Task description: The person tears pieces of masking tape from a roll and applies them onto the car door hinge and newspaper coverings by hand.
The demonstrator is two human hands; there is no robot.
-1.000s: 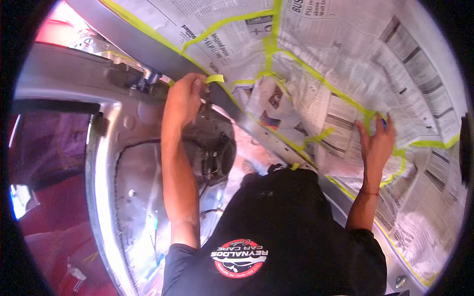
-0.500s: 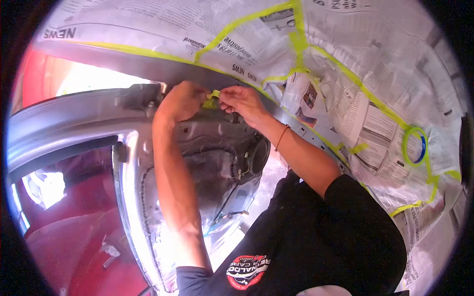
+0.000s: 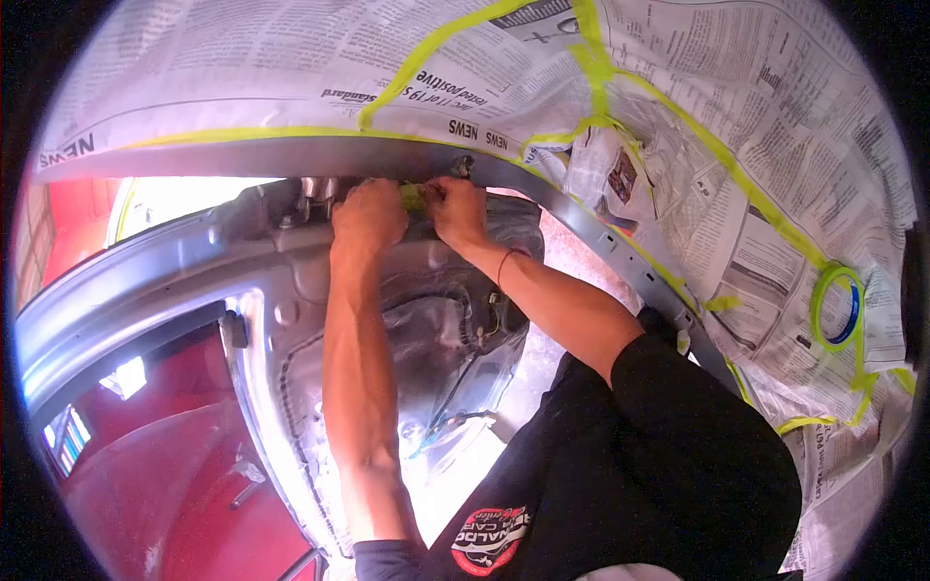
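Note:
Side by side near the top middle, both hands work at the hinge end of a stripped grey car door (image 3: pixel 320 254). My left hand (image 3: pixel 370 217) is closed, its fingers curled over and partly hidden behind the knuckles. Close by on the right, my right hand (image 3: pixel 457 209) pinches the other end of a short strip of yellow-green masking tape (image 3: pixel 415 198). The tape spans the gap between the two hands, against the dark area between door and body. What lies behind the tape is hidden by my fingers.
Newspaper (image 3: pixel 281 68) taped with yellow-green strips covers the car body above and right. A masking tape roll (image 3: pixel 836 305) rests on the paper at right. A door hinge (image 3: pixel 318 198) sits left of my hands. The door window (image 3: pixel 145 426) shows red behind it.
Both hands have come down onto the door edge, and the tape between them sits lower and partly covered. The view has shifted slightly.

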